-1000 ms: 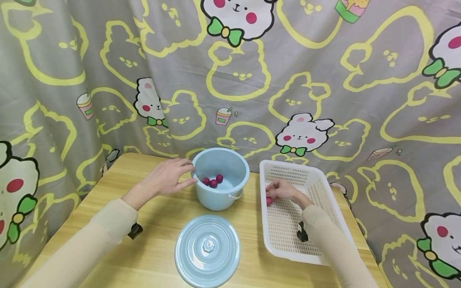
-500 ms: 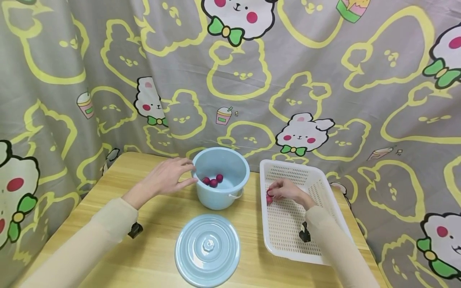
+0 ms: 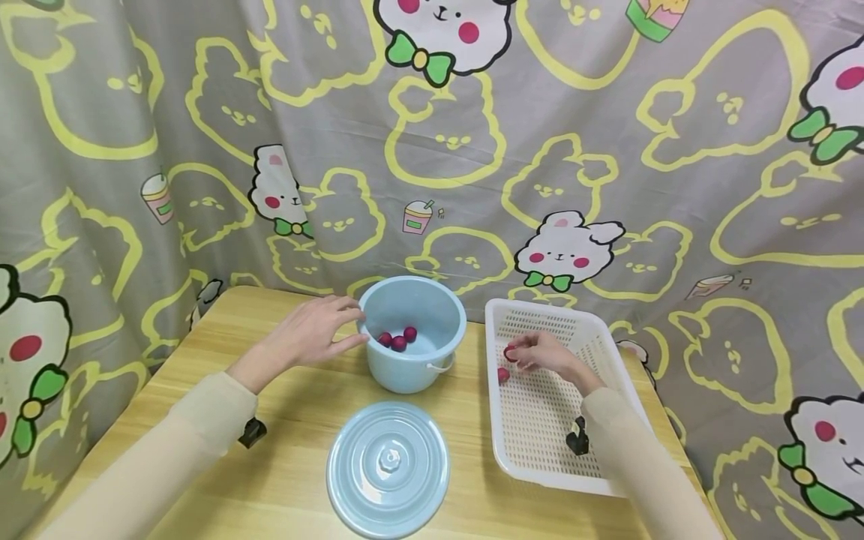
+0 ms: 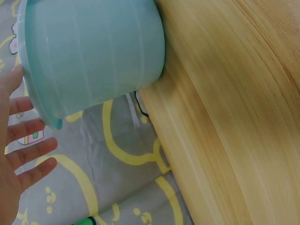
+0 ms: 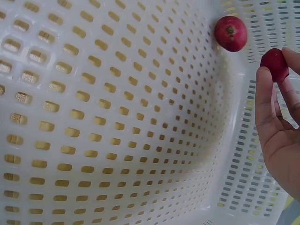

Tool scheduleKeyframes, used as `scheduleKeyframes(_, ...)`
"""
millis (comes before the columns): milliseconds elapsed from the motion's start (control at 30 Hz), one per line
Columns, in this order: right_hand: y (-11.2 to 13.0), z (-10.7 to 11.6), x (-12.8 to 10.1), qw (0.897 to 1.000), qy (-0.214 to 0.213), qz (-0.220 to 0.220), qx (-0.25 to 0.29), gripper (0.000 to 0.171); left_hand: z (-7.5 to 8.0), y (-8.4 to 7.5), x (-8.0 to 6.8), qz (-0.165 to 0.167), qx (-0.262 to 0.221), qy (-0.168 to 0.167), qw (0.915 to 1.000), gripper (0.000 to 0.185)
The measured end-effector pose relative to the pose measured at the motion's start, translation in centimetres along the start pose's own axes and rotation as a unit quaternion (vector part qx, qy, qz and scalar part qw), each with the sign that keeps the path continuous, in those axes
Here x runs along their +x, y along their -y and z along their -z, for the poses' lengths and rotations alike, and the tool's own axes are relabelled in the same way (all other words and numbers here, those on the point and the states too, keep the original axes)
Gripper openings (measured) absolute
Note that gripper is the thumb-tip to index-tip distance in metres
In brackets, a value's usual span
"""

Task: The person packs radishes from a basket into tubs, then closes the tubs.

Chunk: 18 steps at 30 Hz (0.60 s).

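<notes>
Seen from above and in front: a wooden table against a grey curtain printed with yellow bear outlines and white bunnies. On the table, left of centre, a pale blue bucket, upright and open, with three dark red fruits clustered on its bottom. Just in front of it, flat on the table and apart from it, a round blue lid with a small knob in the middle. To the right, close beside the bucket, a white perforated basket. Left hand at the bucket's left side, fingers straight and loosely spread, tips at the rim and upper wall, gripping nothing; in the left wrist view, spread fingers just beside the bucket, thumb tip at its rim. Right hand raised a little over the basket's near-left part, thumb and fingers pinching one small red fruit, lifted clear of the basket floor. In the right wrist view, that fruit held between thumb and fingertips, the other fingers loosely curled. A second red fruit lying on the basket floor against the left wall, just below the held one; in the right wrist view, this loose fruit tucked where floor meets wall, stem end up. Long beige sleeves on both arms.
</notes>
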State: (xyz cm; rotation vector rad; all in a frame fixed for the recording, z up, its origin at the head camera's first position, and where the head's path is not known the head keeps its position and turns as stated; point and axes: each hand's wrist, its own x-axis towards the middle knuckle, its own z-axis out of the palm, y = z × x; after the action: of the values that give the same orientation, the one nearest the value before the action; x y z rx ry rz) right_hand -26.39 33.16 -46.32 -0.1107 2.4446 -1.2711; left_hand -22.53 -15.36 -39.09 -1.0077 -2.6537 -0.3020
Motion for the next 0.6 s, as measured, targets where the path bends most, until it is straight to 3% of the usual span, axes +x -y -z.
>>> scheduleKeyframes(400,1.8,0.6,-1.4,0.999,-0.022,0.009,0.027,0.039,0.2,-0.1,0.1,0.005,0.002,0.011,0.9999,0.041)
scheduleKeyframes(600,2.9,0.8,-2.1,0.998,-0.024,0.038,0.046,0.040,0.2,-0.1,0.0,0.007,0.002,0.011,0.9999,0.042)
